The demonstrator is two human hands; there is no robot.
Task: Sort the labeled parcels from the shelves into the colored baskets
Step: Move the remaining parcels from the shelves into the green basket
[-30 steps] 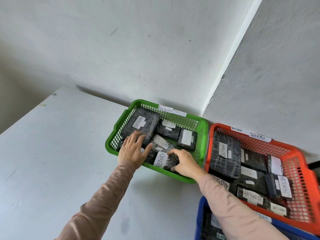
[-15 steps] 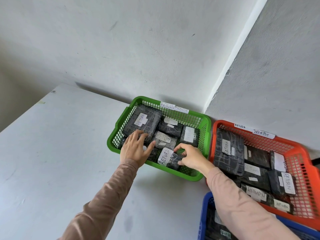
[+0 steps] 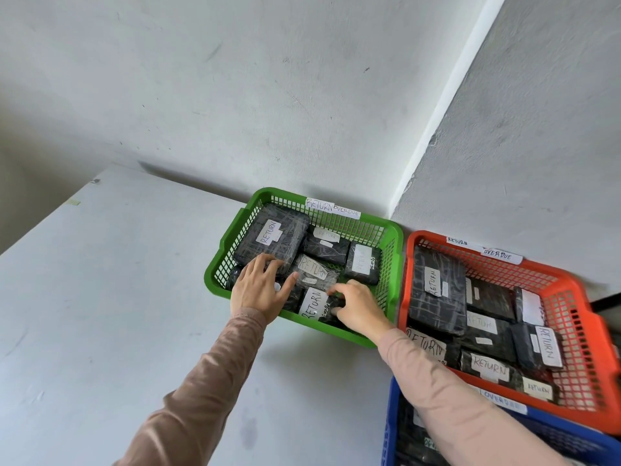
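We noted the left hand [image 3: 258, 285] spread flat, fingers resting on the black parcels [image 3: 272, 235] at the near-left of the green basket [image 3: 322, 327]. Just right of it, the right hand [image 3: 359, 306] pinched the end of a RETURN-labelled parcel [image 3: 314, 304] that lay against the basket's near wall.

We judged the step to be seating that parcel. It would go best with the left hand pressing the neighbours down, the parcel laid flat with its label up, and the pinch released only once it rested.

Containers: the green basket, tagged RETURN and OVERDUE on its far rim, held at least five wrapped parcels, crowded and partly overlapping. Beside it on the right, the orange basket [image 3: 598, 331] carried more, mostly marked RETURN, in layers. Of the blue basket [image 3: 389, 415] we saw only a corner, with dark parcels inside that we could not count.
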